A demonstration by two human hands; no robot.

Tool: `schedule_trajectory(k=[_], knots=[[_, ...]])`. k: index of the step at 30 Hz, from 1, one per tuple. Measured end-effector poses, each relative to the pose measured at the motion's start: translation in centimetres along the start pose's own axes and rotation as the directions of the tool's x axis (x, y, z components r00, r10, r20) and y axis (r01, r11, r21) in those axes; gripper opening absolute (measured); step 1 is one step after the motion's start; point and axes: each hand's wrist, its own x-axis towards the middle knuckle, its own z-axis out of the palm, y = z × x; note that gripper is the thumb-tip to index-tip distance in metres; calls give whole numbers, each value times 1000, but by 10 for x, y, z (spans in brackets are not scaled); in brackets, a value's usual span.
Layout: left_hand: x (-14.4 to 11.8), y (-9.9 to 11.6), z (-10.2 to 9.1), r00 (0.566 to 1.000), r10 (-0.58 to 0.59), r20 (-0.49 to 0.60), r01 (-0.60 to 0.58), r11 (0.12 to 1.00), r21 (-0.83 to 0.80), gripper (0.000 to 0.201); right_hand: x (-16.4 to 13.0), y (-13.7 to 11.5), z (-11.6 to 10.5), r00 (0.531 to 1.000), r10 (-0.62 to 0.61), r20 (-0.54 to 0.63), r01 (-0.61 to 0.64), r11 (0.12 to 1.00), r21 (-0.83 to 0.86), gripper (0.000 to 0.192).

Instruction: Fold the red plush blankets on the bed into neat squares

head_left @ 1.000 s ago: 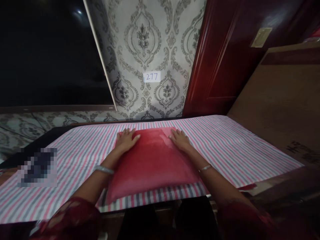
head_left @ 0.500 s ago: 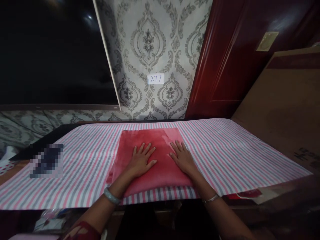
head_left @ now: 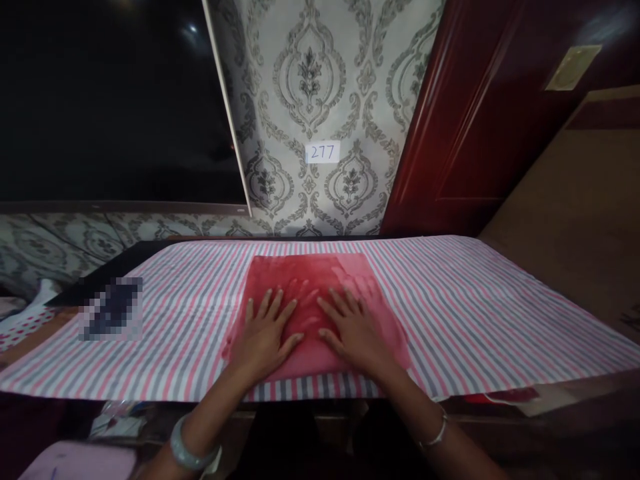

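A folded red cloth (head_left: 305, 270), paler pink at its right side and near edge, lies on a striped tablecloth (head_left: 450, 300). My left hand (head_left: 265, 337) rests palm down on the left part of the cloth, fingers spread. On the right part lies my right hand (head_left: 353, 330), also flat with its fingers apart. Faint creases and finger-like marks show in the fabric just beyond both hands. Neither hand grips anything. A bangle (head_left: 187, 447) circles my left wrist, and a thin bracelet (head_left: 436, 430) my right.
A pixelated dark patch (head_left: 111, 309) covers something on the table's left. Behind stand a large black screen (head_left: 115, 107), patterned wallpaper with a paper label (head_left: 323, 152) reading 277, and a dark red door panel (head_left: 450, 120). A big cardboard box (head_left: 580, 213) stands at the right.
Both hands have slid nearer to me over the red cloth, the right one also leftward relative to it. The cloth's surface has become more creased. The view has shifted slightly.
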Motion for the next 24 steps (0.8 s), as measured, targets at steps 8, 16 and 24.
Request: schedule_trajectory(k=[8,16,24], knots=[[-7,0,19,994,-61,88,54,996,75,66,-9,-5,26,1000,11,11,-11,1000,27,59],[-7,-2,19,997,-51,50,49,998,49,65,-11,-7,22,1000,2,-13,-2,999,34,57],[0,-48,13,981,-150,-122,121,968,-218,62,-15,39,9,991,21,-132,7,978,209,47]])
